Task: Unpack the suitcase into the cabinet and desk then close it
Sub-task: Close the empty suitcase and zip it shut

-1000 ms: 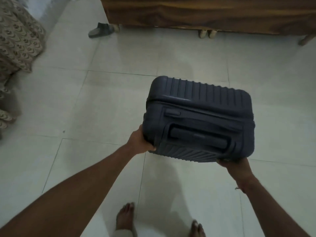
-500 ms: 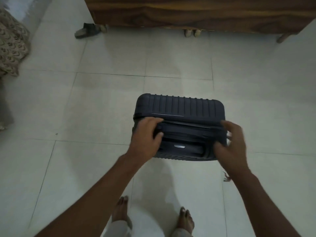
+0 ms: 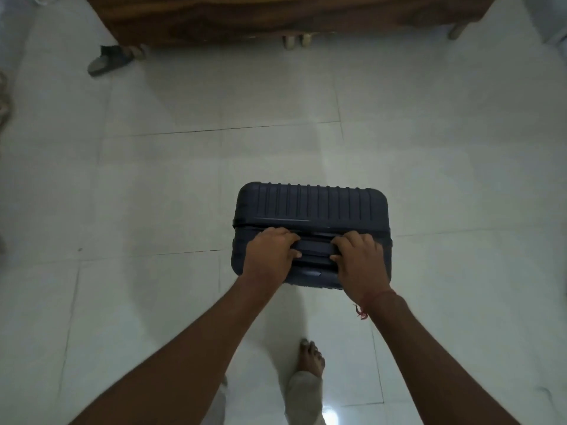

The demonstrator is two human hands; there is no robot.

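gripping suitcase (image 3: 310, 207) handle (image 3: 314, 248), prob both hands.

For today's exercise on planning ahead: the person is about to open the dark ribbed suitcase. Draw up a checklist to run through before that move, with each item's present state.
1. Dark blue ribbed hard-shell suitcase stands on the pale tiled floor: ok.
2. Left hand grips the suitcase's top, fingers curled: ok.
3. Right hand grips beside it: ok.
4. Shell closed, seam shut: ok, nothing unpacked yet.
5. Open floor ahead for laying the case flat: ok.
6. Grey sandal by the brown wooden furniture lies well apart from the case: ok.
7. Zip or lock released: cannot tell.
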